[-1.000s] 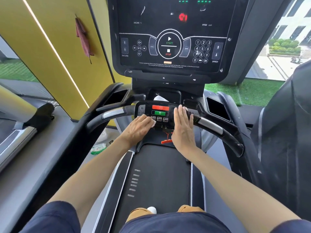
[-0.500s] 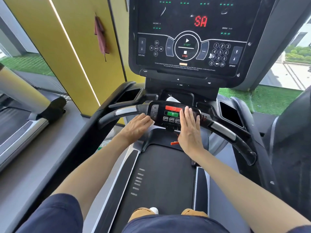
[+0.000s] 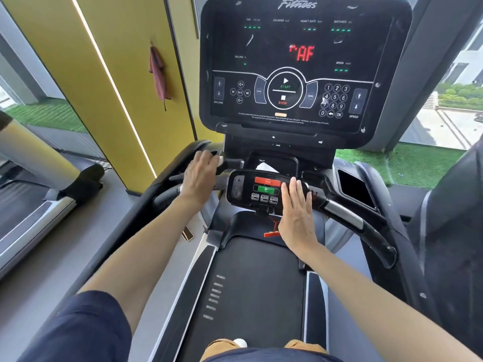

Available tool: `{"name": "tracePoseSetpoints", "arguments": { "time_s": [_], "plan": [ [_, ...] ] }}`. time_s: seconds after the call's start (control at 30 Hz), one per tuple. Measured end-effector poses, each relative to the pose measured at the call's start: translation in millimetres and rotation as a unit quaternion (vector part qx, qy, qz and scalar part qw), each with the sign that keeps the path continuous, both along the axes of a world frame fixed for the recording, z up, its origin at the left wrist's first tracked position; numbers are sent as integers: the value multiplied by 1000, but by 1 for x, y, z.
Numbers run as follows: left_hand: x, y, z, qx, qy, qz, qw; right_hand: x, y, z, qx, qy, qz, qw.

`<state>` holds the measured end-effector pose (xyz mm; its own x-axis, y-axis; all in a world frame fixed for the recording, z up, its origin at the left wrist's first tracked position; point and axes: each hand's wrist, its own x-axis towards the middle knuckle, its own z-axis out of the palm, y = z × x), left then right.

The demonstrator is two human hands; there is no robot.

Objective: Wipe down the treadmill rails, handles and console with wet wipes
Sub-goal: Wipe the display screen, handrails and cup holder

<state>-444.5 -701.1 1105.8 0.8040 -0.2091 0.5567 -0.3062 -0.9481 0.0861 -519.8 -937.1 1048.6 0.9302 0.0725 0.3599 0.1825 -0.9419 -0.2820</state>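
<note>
Right hand (image 3: 296, 218): flat, palm down, fingers straight and pressed together, on the right end of the handlebar control pad (image 3: 257, 190). Fingertips (image 3: 294, 182) lie just beside the red stop button (image 3: 267, 181) and the green start button (image 3: 266, 189).
Left hand (image 3: 199, 176): back up, reaching over the left grip toward the console neck. It is blurred, so I cannot tell whether it is spread or pinching a wipe.
Wet wipe (image 3: 264, 167): a white corner shows in the tray behind the control pad, below the console (image 3: 300, 66). Nothing white shows under the right palm.
Console: powered, with red letters lit and touch keys across the lower half.
Risk, start button: a sideways pass of the flat hand could press green. The belt (image 3: 251, 283) would likely run under the person, with neither hand closed on a grip.
Risk, safety key: the red clip (image 3: 271, 232) hangs just below the pad, at the thumb side of the right hand. A pull-back stroke could snag it.
Risk, moisture: a dripping wipe on a live pad may push liquid into the button seams.
Risk, coverage: a bare palm cleans nothing and may smear. The right handlebar (image 3: 347, 215) looks easy to skip.
</note>
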Motion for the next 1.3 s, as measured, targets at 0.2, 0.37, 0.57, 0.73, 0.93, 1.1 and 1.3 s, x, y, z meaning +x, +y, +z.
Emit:
{"name": "tracePoseSetpoints", "arguments": {
  "time_s": [0.2, 0.37, 0.57, 0.73, 0.93, 1.1, 1.3],
  "plan": [
    [-34, -46, -58, -90, 48, -72, 992, -3, -5, -6, 30, 16, 9, 999],
    [-53, -28, -69, -9, 58, -219, 974, -5, -13, -12, 73, -13, 16, 997],
    [-17, -54, -34, -200, -30, 18, 979, -4, -17, -10, 79, -46, 31, 995],
    [-56, -85, -83, 17, 52, -271, 961, -3, -34, -6, 91, -63, 40, 993],
    [-8, -85, -15, -165, -65, -51, 983, 2, -69, -10, 89, -85, 2, 992],
    [-31, -140, -44, -122, 11, -83, 989, -3, -94, -20, 115, -57, -18, 992],
    [-56, -197, -48, -112, 42, -218, 969, -10, -126, -33, 138, -51, -84, 986]
  ]
}}
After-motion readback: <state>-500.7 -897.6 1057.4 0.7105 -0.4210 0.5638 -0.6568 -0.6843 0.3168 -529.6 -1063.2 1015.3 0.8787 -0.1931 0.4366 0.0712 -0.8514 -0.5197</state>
